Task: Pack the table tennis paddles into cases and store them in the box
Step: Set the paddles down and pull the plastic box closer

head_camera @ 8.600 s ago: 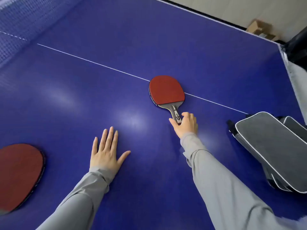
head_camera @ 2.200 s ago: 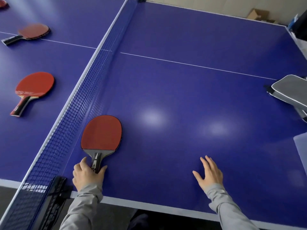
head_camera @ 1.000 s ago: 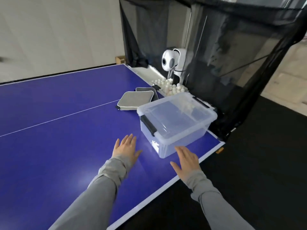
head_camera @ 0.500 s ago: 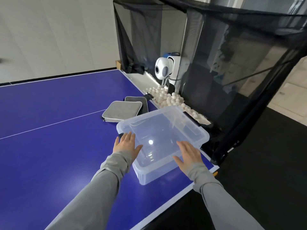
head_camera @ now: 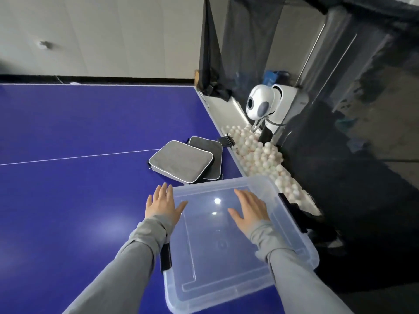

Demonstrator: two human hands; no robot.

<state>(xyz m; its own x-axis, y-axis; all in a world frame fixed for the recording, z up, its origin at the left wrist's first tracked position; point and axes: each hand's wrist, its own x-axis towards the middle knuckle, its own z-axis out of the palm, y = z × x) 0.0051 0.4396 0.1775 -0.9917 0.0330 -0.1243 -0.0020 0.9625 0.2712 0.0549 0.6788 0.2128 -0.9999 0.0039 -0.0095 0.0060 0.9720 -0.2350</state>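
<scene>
1. Clear plastic box (head_camera: 226, 257), lid on, sits at the near right corner of the blue table (head_camera: 68, 143); half a second ago it lay farther off and smaller in view, and now it fills the lower middle, with its near edge close to the table's edge.
2. Since that earlier picture the right hand (head_camera: 249, 210) has gone from the box's right rim to the middle of the lid, and the left hand (head_camera: 162, 206) has stayed at the left rim.
3. Left hand: fingers straight and spread, palm down, thumb reaching over the lid's left edge, the rest of the hand over the table just beside the box. It grips nothing.
4. Right hand: flat on the lid, fingers straight and slightly apart, pointing away from the person. It grips nothing.
5. Both grey sleeves (head_camera: 127, 264) stretch forward from the bottom of the view.
6. Two grey paddle cases (head_camera: 181, 162) lie overlapped on the table just beyond the box, one partly on top of the other.
7. White balls (head_camera: 256, 152) fill a tray along the table's right end, under a white ball machine (head_camera: 260, 105) and black netting (head_camera: 340, 87).
</scene>
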